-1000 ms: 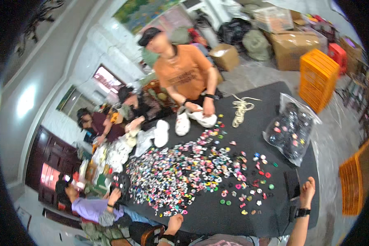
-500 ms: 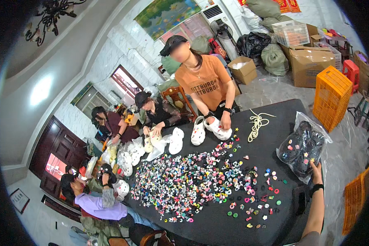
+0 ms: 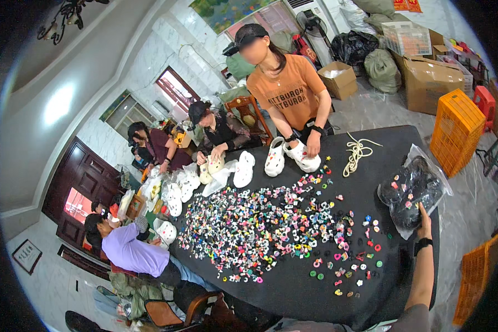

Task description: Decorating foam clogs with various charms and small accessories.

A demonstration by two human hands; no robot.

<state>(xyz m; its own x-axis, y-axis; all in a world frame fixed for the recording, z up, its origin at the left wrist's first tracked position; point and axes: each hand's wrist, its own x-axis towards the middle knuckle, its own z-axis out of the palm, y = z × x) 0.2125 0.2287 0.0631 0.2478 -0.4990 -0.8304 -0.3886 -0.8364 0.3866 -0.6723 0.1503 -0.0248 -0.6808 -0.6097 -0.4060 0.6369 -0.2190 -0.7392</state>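
My right hand point(image 3: 423, 222) comes in from the lower right and grips the near edge of a clear plastic bag point(image 3: 412, 196). Black clogs with small coloured charms show through the plastic; the bag lies at the right end of the dark-covered table point(image 3: 293, 301). Its thumb is on top, while the other fingers are partly hidden. To the left of the bag spreads a wide heap of small colourful shoe charms point(image 3: 260, 232), with looser ones nearest my hand. My left hand is out of the picture.
Across the table, a person in orange point(image 3: 288, 91) handles a white clog point(image 3: 303, 157); its mate point(image 3: 274, 157) stands beside it. Cream cord point(image 3: 359, 155) lies near the far edge. Other people work along the left. Orange crates point(image 3: 456, 133) stand on the floor at right.
The view has shifted, and the bag under my right hand looks more bunched and tilted. At left, the person in lilac has lowered a raised arm toward a white clog.
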